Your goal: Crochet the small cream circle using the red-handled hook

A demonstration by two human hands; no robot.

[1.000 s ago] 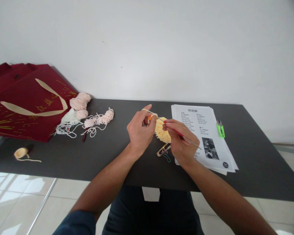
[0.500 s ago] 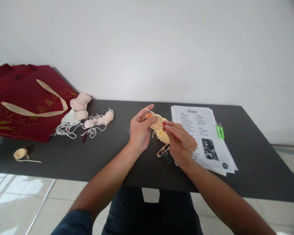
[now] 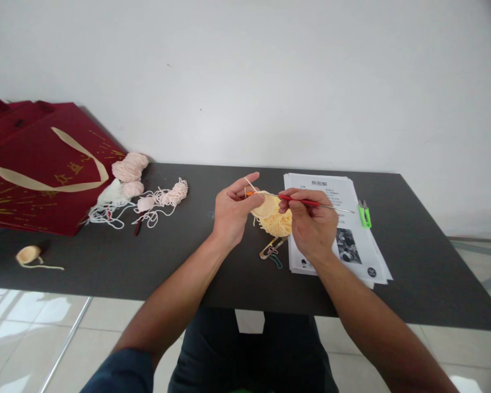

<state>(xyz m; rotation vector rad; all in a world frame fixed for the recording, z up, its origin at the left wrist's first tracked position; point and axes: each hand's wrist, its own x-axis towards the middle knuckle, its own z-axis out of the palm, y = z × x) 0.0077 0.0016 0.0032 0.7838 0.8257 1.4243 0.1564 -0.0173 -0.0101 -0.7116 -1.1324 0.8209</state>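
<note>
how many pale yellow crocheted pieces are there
2: a round pale yellow crocheted piece, partly covered, in the left hand, and a cup-shaped one toward the left end of the black table. Others may be hidden.

A small, rounded cream crochet piece [image 3: 265, 209] is held up, partly screening the pale-yellow yarn ball [image 3: 279, 224] from me; a red-handled crochet hook [image 3: 309, 202] slants nearly level, meeting the piece's upper edge.
</note>
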